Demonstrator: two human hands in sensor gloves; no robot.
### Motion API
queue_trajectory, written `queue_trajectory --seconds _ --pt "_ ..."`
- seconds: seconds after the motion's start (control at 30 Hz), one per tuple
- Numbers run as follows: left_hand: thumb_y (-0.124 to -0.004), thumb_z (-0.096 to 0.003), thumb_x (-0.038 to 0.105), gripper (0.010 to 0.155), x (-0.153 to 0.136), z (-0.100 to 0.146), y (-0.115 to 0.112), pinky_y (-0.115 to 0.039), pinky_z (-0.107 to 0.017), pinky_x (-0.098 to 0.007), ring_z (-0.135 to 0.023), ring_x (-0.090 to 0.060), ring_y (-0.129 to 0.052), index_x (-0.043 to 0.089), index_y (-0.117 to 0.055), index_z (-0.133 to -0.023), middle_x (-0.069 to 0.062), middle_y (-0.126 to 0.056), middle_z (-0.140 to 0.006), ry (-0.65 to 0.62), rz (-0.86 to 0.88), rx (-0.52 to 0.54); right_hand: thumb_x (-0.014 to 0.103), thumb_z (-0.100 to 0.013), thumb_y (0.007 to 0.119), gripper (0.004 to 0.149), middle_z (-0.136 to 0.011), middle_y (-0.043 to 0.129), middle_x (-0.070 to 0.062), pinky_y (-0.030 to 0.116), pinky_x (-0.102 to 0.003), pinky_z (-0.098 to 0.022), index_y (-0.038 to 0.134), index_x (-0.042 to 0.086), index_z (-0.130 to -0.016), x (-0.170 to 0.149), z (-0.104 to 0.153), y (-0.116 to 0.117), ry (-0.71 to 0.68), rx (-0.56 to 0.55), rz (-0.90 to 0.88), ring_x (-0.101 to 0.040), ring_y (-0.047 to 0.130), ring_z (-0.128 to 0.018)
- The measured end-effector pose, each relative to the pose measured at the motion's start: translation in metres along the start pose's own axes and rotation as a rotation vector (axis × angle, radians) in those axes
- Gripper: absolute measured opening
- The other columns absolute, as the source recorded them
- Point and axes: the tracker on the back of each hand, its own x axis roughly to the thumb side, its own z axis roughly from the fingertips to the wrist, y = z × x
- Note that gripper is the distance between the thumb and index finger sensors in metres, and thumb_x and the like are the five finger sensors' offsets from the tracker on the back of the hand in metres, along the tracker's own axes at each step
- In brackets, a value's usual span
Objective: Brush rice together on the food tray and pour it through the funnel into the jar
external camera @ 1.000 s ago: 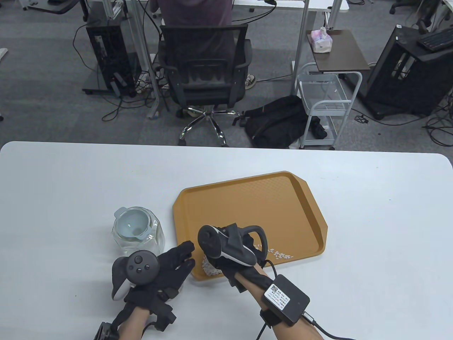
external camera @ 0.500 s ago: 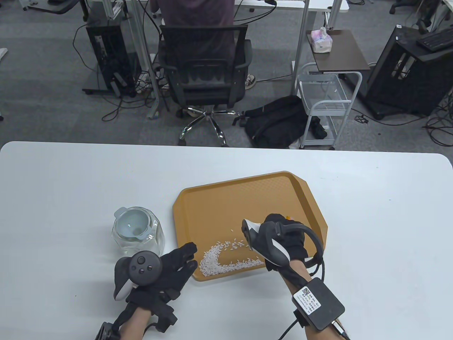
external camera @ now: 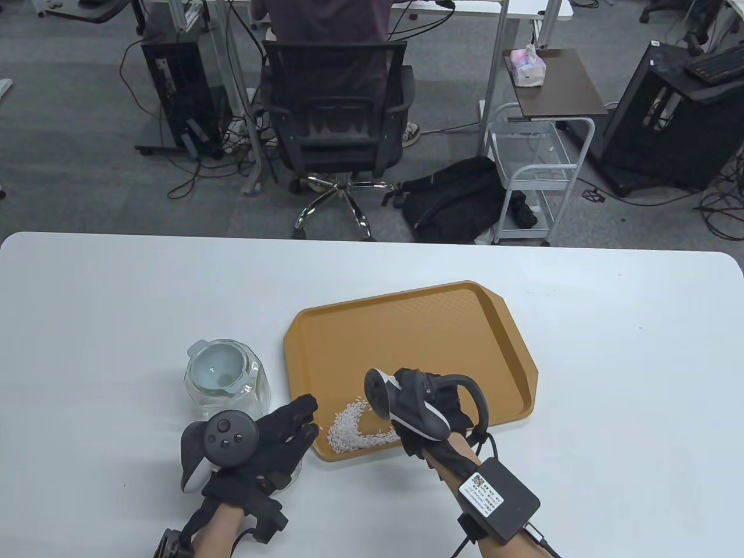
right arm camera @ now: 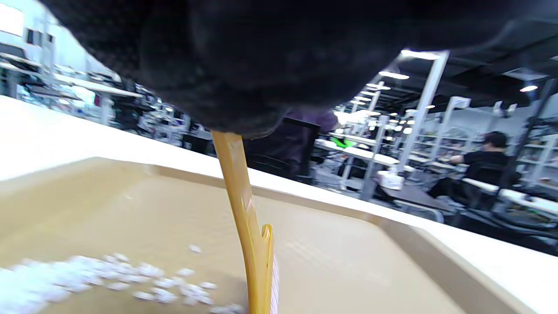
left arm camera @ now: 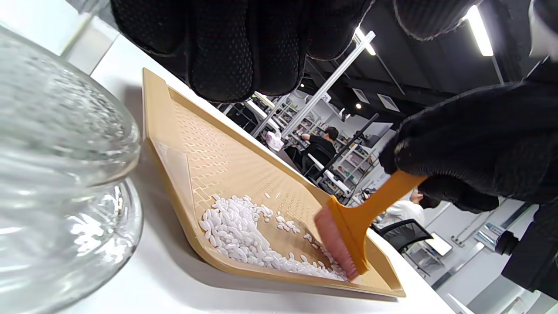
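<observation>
An orange food tray (external camera: 407,325) lies on the white table. White rice (external camera: 349,429) is heaped in its near left corner. My right hand (external camera: 433,407) hovers over the tray's near edge and grips an orange brush (left arm camera: 348,226). The brush's pink bristles touch the tray floor just right of the rice (left arm camera: 239,231). The table view hides the brush under the hand; its handle (right arm camera: 244,218) shows in the right wrist view. My left hand (external camera: 288,427) lies flat beside the tray's near left corner, fingers straight against the rim. The glass jar (external camera: 226,378) with a pale funnel (external camera: 216,372) stands left of the tray.
Bare white table (external camera: 610,378) stretches to the right of the tray and behind it. Beyond the far table edge stand an office chair (external camera: 337,116), a black bag (external camera: 459,200) and a small white cart (external camera: 535,174).
My right hand swung right along the tray's near edge, then came back left with the brush. The rice strung along that edge is now pushed closer to the corner heap. The left hand barely moved.
</observation>
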Motion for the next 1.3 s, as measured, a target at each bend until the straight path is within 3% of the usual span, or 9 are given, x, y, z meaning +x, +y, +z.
queue_trajectory --seconds 0.3,0.47,0.6,0.8,0.9,0.97,1.1,1.3 --pt "-0.064 -0.0506 0.058 0.065 -0.001 0.000 0.001 -0.064 -0.068 -0.060 -0.084 -0.034 -0.088 0.023 -0.062 -0.105 -0.011 -0.082 -0.102 0.011 0.005 0.003 0.037 -0.048 0.085 0.043 -0.033 0.101 -0.003 0.086 -0.035 -0.013 0.094 0.007 -0.076 0.047 0.005 -0.015 -0.164 -0.032 -0.087 -0.011 0.096 -0.010" --pt "-0.064 -0.0508 0.058 0.065 -0.001 0.000 0.002 -0.064 -0.068 -0.060 -0.084 -0.034 -0.088 0.023 -0.061 -0.105 -0.011 -0.081 -0.103 0.016 0.011 0.008 0.038 -0.047 0.086 0.048 -0.036 0.101 -0.004 0.086 -0.036 -0.014 0.092 0.004 -0.080 0.036 0.001 -0.030 -0.144 -0.109 -0.089 -0.012 0.097 -0.012" --pt "-0.065 -0.0506 0.058 0.065 0.000 0.000 0.002 -0.065 -0.068 -0.060 -0.084 -0.034 -0.088 0.023 -0.062 -0.105 -0.011 -0.082 -0.102 0.015 0.013 0.004 0.039 -0.046 0.088 0.049 -0.041 0.101 -0.004 0.086 -0.036 -0.017 0.090 0.006 -0.082 0.011 -0.012 -0.035 0.008 -0.128 0.108 -0.012 0.097 -0.016" --pt "-0.064 -0.0506 0.058 0.065 0.000 0.000 0.002 -0.064 -0.068 -0.060 -0.084 -0.034 -0.088 0.023 -0.061 -0.105 -0.011 -0.082 -0.103 0.007 0.018 0.003 0.039 -0.043 0.092 0.047 -0.043 0.100 -0.004 0.085 -0.037 -0.019 0.091 0.010 -0.081 -0.020 -0.029 -0.010 0.164 -0.079 0.334 -0.014 0.097 -0.019" --pt "-0.064 -0.0507 0.058 0.065 0.000 0.000 0.003 -0.064 -0.068 -0.060 -0.084 -0.034 -0.088 0.023 -0.062 -0.105 -0.011 -0.082 -0.103 0.003 0.015 0.004 0.039 -0.043 0.091 0.047 -0.044 0.099 -0.003 0.086 -0.037 -0.020 0.091 0.012 -0.082 -0.011 -0.032 0.010 0.112 -0.049 0.495 -0.013 0.097 -0.020" --pt "-0.064 -0.0507 0.058 0.065 0.000 0.001 0.004 -0.064 -0.068 -0.060 -0.084 -0.034 -0.088 0.023 -0.061 -0.105 -0.011 -0.082 -0.103 0.003 0.018 0.006 0.040 -0.044 0.090 0.047 -0.044 0.099 -0.002 0.086 -0.036 -0.021 0.090 0.013 -0.082 -0.003 -0.032 0.016 0.060 -0.037 0.508 -0.012 0.097 -0.021" --pt "-0.064 -0.0507 0.058 0.065 -0.004 0.002 0.007 -0.064 -0.068 -0.060 -0.084 -0.034 -0.088 0.023 -0.062 -0.105 -0.011 -0.082 -0.102 0.010 0.031 0.020 0.039 -0.046 0.086 0.045 -0.045 0.099 -0.002 0.086 -0.036 -0.021 0.090 0.013 -0.082 0.018 -0.033 0.017 -0.030 -0.010 0.343 -0.012 0.097 -0.021" --pt "-0.065 -0.0505 0.058 0.065 -0.010 0.002 0.010 -0.065 -0.068 -0.060 -0.084 -0.034 -0.089 0.023 -0.062 -0.105 -0.011 -0.082 -0.102 0.035 0.046 0.029 0.038 -0.047 0.084 0.045 -0.044 0.100 -0.004 0.087 -0.037 -0.021 0.090 0.010 -0.082 0.051 -0.022 -0.004 -0.165 -0.022 0.095 -0.013 0.098 -0.020"
